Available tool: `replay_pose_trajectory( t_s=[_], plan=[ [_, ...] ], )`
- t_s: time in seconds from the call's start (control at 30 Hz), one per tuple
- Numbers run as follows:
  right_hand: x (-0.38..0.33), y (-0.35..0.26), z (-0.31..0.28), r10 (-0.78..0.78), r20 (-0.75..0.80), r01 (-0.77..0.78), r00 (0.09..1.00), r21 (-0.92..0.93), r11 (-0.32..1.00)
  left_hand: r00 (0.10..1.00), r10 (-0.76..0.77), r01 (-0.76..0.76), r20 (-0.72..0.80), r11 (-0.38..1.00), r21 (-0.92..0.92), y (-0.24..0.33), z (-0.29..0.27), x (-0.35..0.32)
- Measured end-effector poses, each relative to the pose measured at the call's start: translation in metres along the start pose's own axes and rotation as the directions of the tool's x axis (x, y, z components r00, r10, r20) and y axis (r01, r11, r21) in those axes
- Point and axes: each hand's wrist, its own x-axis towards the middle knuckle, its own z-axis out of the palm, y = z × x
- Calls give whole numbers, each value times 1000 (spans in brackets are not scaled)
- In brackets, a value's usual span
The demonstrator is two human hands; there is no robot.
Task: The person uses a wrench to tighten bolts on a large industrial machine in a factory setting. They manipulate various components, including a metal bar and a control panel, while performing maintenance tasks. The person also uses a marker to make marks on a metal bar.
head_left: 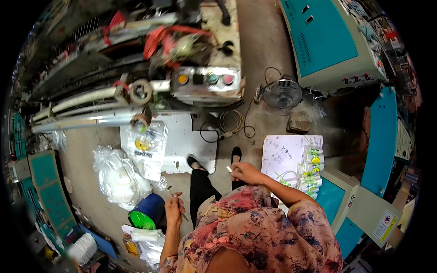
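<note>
The person stands on a concrete floor (pixel 268 50). The left hand (pixel 174 207) holds a thin metal tool (pixel 176 202); the right hand (pixel 245 172) pinches a small white piece (pixel 229 169). A blue roll (pixel 146 212) with green end lies near the left hand. Printed bags (pixel 310 175) are stacked beside the right arm.

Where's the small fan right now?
In the head view the fan sits on the floor, upper right of centre, between the control box with coloured buttons and the teal machine, behind a stone block.
</note>
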Motion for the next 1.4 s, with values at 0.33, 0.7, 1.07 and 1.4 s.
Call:
replay_pose_trajectory(
  t_s=[0.33,0.7,1.07,1.4],
  plan=[
    [-69,20,-163,87,-394,31,915,283,959,971,-59,125,230,952,-281,89,161,61],
    [12,-23,-410,55,-463,56,884,221,974,997,-81,64,5,737,-673,154,272,90],
    [124,-254,-586,-263,-371,227,891,-138,964,829,-278,-168,-485,704,-690,204,374,72],
    [315,-536,-668,-695,-16,646,718,-355,676,569,-311,-308,-761,778,-548,139,394,102]
  ],
)
